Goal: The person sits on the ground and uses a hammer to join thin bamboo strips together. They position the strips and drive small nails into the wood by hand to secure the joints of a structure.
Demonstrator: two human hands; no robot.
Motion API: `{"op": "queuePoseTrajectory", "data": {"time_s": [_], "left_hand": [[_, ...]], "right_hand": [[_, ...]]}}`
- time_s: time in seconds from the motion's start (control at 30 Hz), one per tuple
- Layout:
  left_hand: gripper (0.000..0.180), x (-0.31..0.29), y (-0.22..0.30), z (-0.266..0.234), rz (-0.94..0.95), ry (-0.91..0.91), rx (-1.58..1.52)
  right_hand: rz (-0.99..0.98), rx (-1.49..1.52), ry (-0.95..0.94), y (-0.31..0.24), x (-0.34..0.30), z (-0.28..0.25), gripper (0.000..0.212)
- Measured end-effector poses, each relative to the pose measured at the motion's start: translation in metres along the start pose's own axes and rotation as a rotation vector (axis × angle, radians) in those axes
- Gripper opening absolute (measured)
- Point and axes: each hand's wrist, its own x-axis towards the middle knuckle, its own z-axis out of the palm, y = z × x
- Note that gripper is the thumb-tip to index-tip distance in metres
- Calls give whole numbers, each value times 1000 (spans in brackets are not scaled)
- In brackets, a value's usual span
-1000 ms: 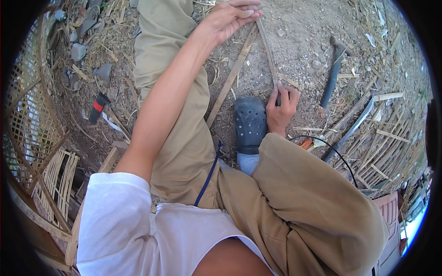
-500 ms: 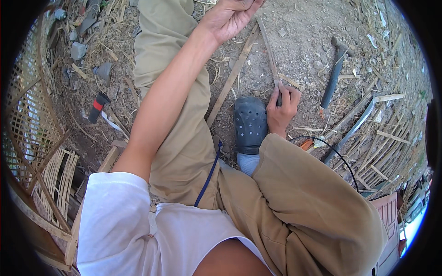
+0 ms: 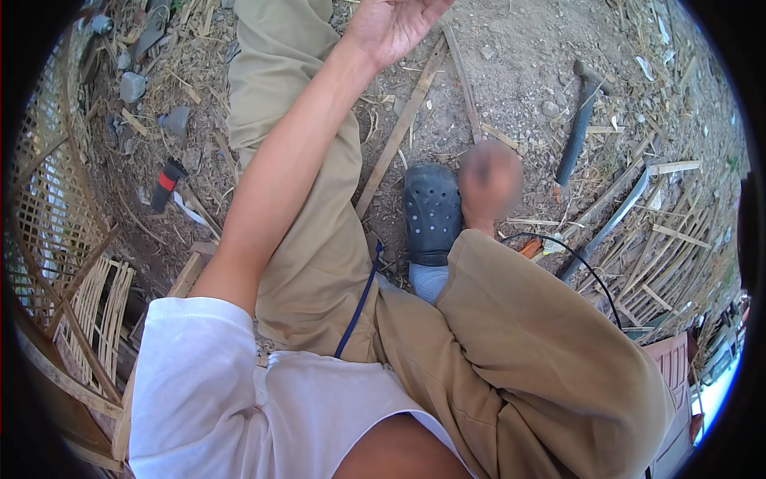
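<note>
My left arm reaches far forward, and my left hand (image 3: 389, 33) is cut by the top edge, palm partly showing. Its fingertips are out of view, so what they hold, if anything, cannot be seen. Low beside the grey clog (image 3: 432, 215) on my foot, my right hand (image 3: 490, 180) is closed around the dark handle of a long narrow-bladed tool. The hand looks smeared. From it the thin blade (image 3: 463, 84) runs forward along the dirt. Left of the blade lies a bamboo strip (image 3: 399, 132), slanting from my trouser leg toward the top.
A dark-handled hammer (image 3: 576, 128) lies to the right, with a curved long blade (image 3: 610, 227) and bamboo slats (image 3: 674, 255) beyond it. On the left are a black-and-red object (image 3: 167, 185), stones (image 3: 133, 86) and a woven bamboo panel (image 3: 60, 160). A black cable (image 3: 586, 263) loops by my knee.
My left hand has shifted slightly up, so more of its fingers are cut off by the frame. My right hand stays in place but now appears smeared.
</note>
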Motion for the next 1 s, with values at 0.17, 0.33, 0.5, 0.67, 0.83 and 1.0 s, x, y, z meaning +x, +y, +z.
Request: {"op": "queuePoseTrajectory", "data": {"time_s": [0.17,0.33,0.5,0.67,0.83,1.0], "left_hand": [[9,1,-1,-7,-36,29,174],[7,1,-9,-12,-97,220,782],[10,-6,-19,-18,-112,205,1296],[11,-10,-28,-6,75,185,1435],[9,-16,-26,-15,108,194,1467],[13,-26,-27,-13,183,142,1738]], "right_hand": [[-7,9,2,-1,0,-1,23],[11,20,-5,-1,0,-1,22],[6,19,6,-1,1,-1,21],[10,23,10,0,0,-1,21],[5,28,8,0,1,-1,21],[13,39,4,2,-1,-1,22]]}}
